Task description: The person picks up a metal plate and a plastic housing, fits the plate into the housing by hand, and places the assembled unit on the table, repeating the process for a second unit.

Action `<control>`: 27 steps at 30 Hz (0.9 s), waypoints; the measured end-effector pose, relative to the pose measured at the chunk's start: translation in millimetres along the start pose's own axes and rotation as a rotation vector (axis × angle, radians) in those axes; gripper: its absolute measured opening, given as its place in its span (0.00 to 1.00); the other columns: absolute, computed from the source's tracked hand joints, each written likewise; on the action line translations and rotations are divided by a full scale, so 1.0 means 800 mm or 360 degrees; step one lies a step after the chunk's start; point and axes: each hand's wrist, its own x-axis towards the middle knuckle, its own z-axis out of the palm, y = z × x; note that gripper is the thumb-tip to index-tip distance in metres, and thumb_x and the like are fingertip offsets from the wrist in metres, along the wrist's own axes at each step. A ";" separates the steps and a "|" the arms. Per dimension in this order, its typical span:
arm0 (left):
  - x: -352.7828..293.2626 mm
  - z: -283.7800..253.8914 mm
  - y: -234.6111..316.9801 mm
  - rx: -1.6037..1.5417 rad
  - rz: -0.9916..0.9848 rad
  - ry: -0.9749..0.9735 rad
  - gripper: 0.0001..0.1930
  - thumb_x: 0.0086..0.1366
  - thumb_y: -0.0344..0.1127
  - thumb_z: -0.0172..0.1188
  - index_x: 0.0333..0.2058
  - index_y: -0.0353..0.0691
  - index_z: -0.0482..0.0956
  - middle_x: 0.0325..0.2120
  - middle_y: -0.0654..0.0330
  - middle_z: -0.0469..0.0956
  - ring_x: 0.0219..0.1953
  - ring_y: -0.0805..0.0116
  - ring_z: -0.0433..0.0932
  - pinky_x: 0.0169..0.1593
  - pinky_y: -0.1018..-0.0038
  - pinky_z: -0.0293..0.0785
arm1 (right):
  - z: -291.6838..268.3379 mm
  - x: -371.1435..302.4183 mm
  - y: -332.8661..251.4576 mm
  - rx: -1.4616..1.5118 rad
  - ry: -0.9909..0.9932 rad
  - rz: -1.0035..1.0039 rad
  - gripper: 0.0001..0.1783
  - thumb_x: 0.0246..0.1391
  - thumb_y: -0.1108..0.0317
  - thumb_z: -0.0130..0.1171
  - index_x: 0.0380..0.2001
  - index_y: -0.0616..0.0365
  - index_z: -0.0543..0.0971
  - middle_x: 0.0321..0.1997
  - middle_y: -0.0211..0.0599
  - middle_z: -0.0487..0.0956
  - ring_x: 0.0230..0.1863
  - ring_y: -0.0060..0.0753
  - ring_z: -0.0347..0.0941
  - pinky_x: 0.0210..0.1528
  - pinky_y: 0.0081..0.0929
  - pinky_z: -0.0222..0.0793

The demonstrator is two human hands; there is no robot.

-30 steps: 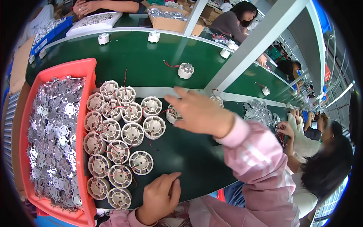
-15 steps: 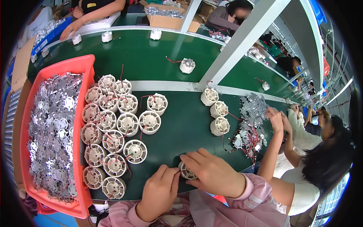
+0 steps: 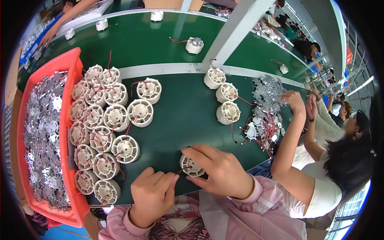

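At the near edge of the bench, my right hand (image 3: 221, 171) grips a round white plastic housing (image 3: 187, 163) with spoked ribs. Its fingers curl over the far and near sides of the rim. A thin red wire (image 3: 182, 170) runs from the housing to my left hand (image 3: 153, 196), which pinches it between thumb and fingers to the left. Further left stand several similar white housings (image 3: 116, 117), set close together, with red wires hanging out of them. Three more such housings (image 3: 227, 92) form a short row beyond my right hand.
A red bin (image 3: 72, 120) full of flat silver metal pieces stands at the left. Loose metal plates (image 3: 270, 96) and red wires (image 3: 266, 134) lie in a heap at the right, beside a co-worker's arms. Across a metal rail, a green belt (image 3: 132, 40) carries spaced housings.
My left hand has moved left, away from the housing, and a stretch of red wire now shows between them. The whole view has shifted a little. The co-worker's hands at right have moved apart.
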 end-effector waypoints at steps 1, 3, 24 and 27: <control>-0.001 -0.003 0.000 -0.0053 0.0003 -0.0021 0.03 0.52 0.25 0.63 0.23 0.36 0.78 0.12 0.60 0.68 0.15 0.64 0.61 0.20 0.70 0.55 | 0.001 -0.002 0.000 0.0000 0.0006 0.0017 0.35 0.34 0.70 0.71 0.52 0.57 0.73 0.47 0.43 0.75 0.38 0.45 0.77 0.36 0.34 0.76; -0.003 -0.007 0.000 -0.0145 0.0000 -0.0061 0.03 0.51 0.26 0.64 0.22 0.37 0.78 0.12 0.61 0.67 0.15 0.64 0.59 0.21 0.70 0.53 | 0.004 -0.004 -0.003 0.0038 0.0045 0.0017 0.35 0.34 0.69 0.71 0.51 0.58 0.73 0.47 0.42 0.75 0.38 0.44 0.77 0.35 0.33 0.75; 0.003 0.011 0.014 0.0370 -0.0121 0.0001 0.02 0.52 0.24 0.61 0.25 0.35 0.77 0.19 0.57 0.70 0.24 0.57 0.66 0.28 0.64 0.61 | 0.009 -0.010 0.014 0.0063 0.0344 0.0027 0.33 0.36 0.65 0.72 0.47 0.66 0.72 0.38 0.44 0.74 0.30 0.44 0.74 0.31 0.32 0.73; 0.010 0.014 0.015 0.0555 -0.0070 -0.0011 0.05 0.51 0.24 0.61 0.29 0.34 0.78 0.33 0.52 0.73 0.35 0.53 0.69 0.38 0.61 0.65 | -0.019 -0.032 0.033 0.0029 0.0622 0.0016 0.28 0.37 0.67 0.71 0.44 0.65 0.75 0.37 0.44 0.75 0.31 0.45 0.74 0.33 0.33 0.73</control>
